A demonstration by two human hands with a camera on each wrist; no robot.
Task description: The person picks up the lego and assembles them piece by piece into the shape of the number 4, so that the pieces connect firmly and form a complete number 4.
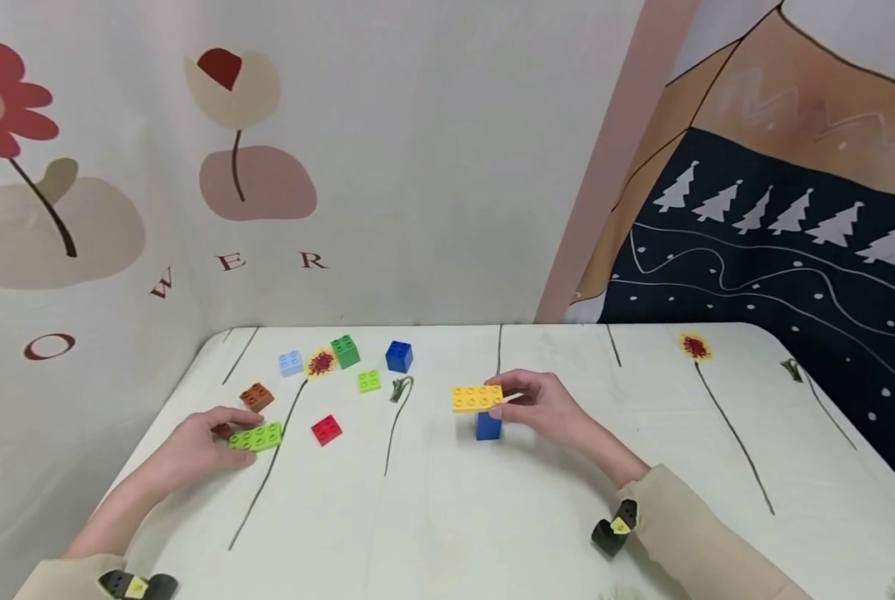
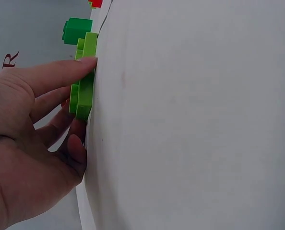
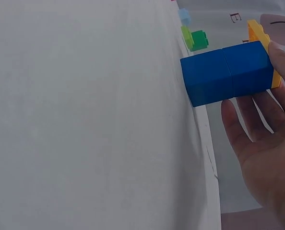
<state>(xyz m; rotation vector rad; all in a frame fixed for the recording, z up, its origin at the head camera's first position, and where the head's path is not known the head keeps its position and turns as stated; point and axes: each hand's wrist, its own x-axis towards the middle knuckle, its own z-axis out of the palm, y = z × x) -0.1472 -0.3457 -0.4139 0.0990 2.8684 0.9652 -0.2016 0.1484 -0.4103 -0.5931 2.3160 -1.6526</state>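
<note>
My left hand [image 1: 195, 450] pinches a long lime-green toy brick [image 1: 256, 437] between thumb and fingers at the left of the table. In the left wrist view that brick [image 2: 87, 76] lies close along the tabletop, studs facing away from it. My right hand [image 1: 541, 406] grips a yellow eight-stud brick [image 1: 468, 398] by its right end. Under the yellow brick stands a blue stack [image 1: 488, 426]; the right wrist view shows it as two blue bricks [image 3: 229, 72] joined end to end, with the yellow brick [image 3: 258, 33] across their top.
Around the left hand lie a brown brick [image 1: 256, 397] and a red brick [image 1: 327, 430]. Farther back are light blue [image 1: 291, 363], green [image 1: 346, 351], small lime [image 1: 368, 381] and dark blue [image 1: 398, 357] bricks. Behind the white table [image 1: 417, 525] hangs a printed curtain [image 1: 432, 167].
</note>
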